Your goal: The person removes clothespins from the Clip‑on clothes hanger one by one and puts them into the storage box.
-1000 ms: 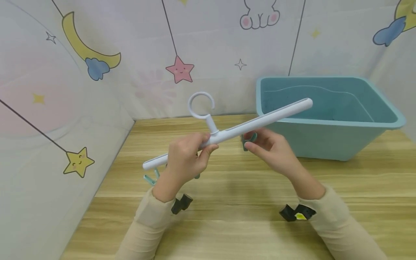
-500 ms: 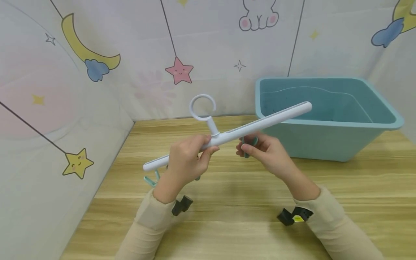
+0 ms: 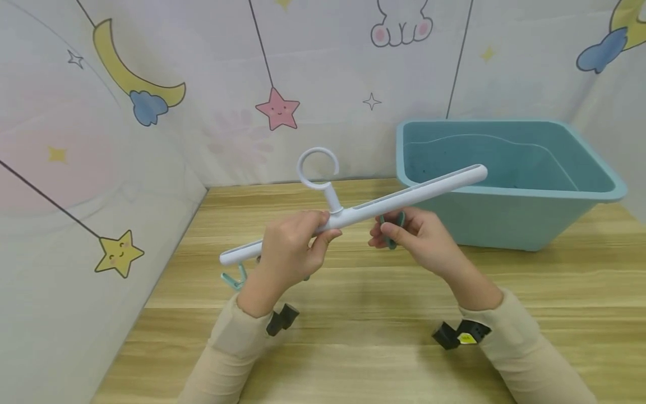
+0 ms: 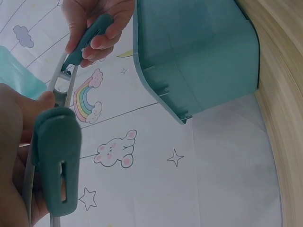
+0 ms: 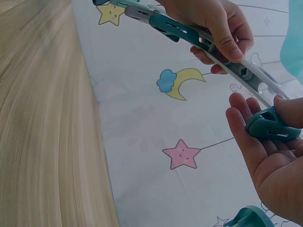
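A white hanger (image 3: 414, 196) with an open ring hook (image 3: 318, 168) is held above the table, its bar slanting up to the right. My left hand (image 3: 292, 241) grips the bar just left of the hook's stem. My right hand (image 3: 419, 241) pinches a teal clothes clip (image 3: 391, 230) between thumb and fingers, right at the bar's underside. A teal clip (image 4: 59, 161) hangs from the bar close to the left wrist camera. In the right wrist view, more clips, teal and grey (image 5: 142, 15), line the bar's other half beyond my left hand (image 5: 222, 28).
A blue-green plastic tub (image 3: 504, 216) stands at the back right, behind the bar's raised end. Below both hands lies the wood-grain table (image 3: 363, 348). A white cloth printed with stars and moons (image 3: 333, 73) closes off the back and left side.
My right hand has turned the clip under the bar, and its fingertips now show left of the clip. The hanger's right end has dipped slightly, while my left hand keeps its grip.
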A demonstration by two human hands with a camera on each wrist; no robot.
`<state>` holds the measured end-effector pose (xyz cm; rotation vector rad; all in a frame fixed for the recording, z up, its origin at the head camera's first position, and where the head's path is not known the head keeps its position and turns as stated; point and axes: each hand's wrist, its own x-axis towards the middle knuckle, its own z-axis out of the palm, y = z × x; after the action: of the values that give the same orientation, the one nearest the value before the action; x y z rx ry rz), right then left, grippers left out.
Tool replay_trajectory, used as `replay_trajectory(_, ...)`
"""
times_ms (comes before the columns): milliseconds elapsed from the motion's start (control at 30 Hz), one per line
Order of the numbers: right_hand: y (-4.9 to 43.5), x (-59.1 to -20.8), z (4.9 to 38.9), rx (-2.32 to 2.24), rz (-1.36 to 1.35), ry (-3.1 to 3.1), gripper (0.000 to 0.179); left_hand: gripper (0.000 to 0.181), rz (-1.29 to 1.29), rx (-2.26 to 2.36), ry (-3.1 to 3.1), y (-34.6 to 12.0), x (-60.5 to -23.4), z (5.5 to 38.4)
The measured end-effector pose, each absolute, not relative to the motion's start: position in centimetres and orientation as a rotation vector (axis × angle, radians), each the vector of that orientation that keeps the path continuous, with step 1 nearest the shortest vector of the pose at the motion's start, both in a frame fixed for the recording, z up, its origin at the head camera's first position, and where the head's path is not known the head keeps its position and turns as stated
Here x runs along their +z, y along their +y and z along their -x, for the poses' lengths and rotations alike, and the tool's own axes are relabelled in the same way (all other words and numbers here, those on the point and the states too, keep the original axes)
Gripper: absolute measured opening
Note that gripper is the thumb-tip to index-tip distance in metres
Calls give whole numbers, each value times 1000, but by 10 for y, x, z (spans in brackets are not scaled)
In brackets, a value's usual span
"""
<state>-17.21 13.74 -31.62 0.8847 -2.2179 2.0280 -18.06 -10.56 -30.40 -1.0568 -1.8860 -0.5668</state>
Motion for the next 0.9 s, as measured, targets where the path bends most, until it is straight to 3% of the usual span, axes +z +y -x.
replay_trajectory(900,136,-311,167,1914,-772,-2325,19,20,1077,-536,-1912,-104,-303,178)
